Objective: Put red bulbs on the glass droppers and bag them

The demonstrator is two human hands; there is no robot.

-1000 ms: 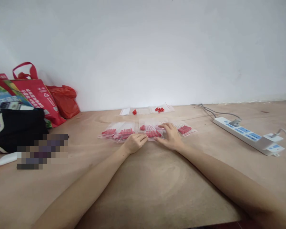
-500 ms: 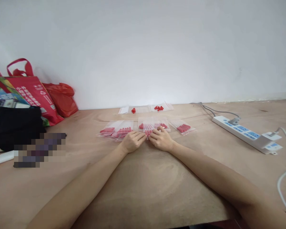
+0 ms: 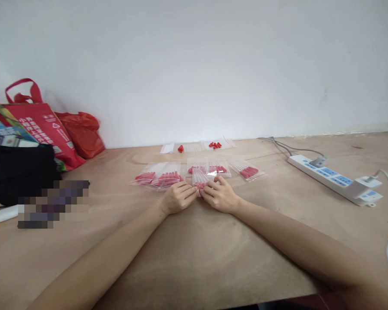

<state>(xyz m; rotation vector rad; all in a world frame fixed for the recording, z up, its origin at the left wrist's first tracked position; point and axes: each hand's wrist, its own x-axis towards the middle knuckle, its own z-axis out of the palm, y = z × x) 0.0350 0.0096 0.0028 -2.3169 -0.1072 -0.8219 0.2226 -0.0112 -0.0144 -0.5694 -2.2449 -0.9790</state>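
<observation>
Between my hands is a small clear zip bag (image 3: pixel 199 175) holding several thin white sticks with red tips, the tips toward me. My left hand (image 3: pixel 180 198) pinches its near left edge with closed fingers. The closed fingers of my right hand (image 3: pixel 221 196) grip the near right edge. Similar filled bags (image 3: pixel 168 175) lie just left of my left hand. Another filled bag (image 3: pixel 225 165) rests behind the held one, and one more (image 3: pixel 248 171) lies to the right. My fingertips partly hide the held bag's lower edge.
At the back, clear bags (image 3: pixel 194 147) hold white sticks and loose red pieces (image 3: pixel 215 145). A power strip (image 3: pixel 330 176) with plugs and cables lies right. Red shopping bags (image 3: pixel 48 129), a black cloth bag (image 3: pixel 22 172) and a pixelated item (image 3: pixel 54 204) occupy the left.
Both hands have drawn the held bag slightly toward me, and more of its sticks now show, in front of the bag behind. The other bags stay where they lay.
</observation>
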